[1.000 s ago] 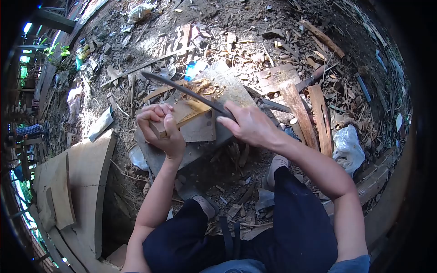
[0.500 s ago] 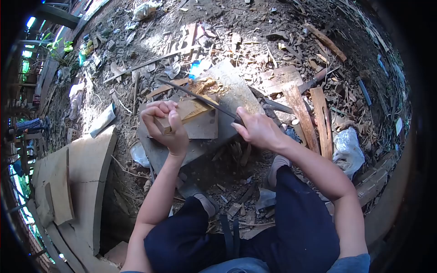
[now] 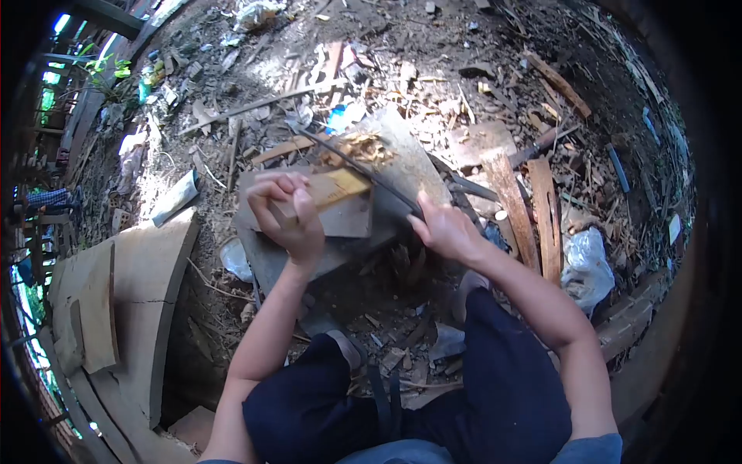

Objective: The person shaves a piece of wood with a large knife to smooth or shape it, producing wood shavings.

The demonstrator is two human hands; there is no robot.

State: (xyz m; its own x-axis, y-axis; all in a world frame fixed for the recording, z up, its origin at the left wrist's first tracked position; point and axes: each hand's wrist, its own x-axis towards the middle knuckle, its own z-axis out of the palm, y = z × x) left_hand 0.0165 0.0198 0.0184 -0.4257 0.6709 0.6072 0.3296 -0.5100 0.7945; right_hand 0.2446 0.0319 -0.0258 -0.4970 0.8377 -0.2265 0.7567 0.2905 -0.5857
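Note:
My left hand [image 3: 287, 209] is closed around the near end of a wooden block [image 3: 332, 190], whose far end shows a fresh yellow cut face. The block rests tilted on a small flat board [image 3: 352, 220], which lies on a larger grey slab [image 3: 413, 166]. My right hand [image 3: 448, 230] grips a long knife [image 3: 355, 164] by its handle, mostly hidden in the fist. Its narrow dark blade is seen nearly edge-on, slanting up to the left and overlapping the block's yellow end in this view. Pale shavings [image 3: 367, 147] lie on the slab just beyond the block.
Wood strips [image 3: 510, 209] and another blade with a wooden handle [image 3: 545, 141] lie at the right, near a crumpled plastic bag [image 3: 587, 271]. Large planks [image 3: 139, 309] lean at the left. Bark and chips litter the dirt ground. My knees flank the slab's near side.
The knife and my right hand have shifted slightly right and down. My left hand has moved a little right with the block, and more of its yellow face shows.

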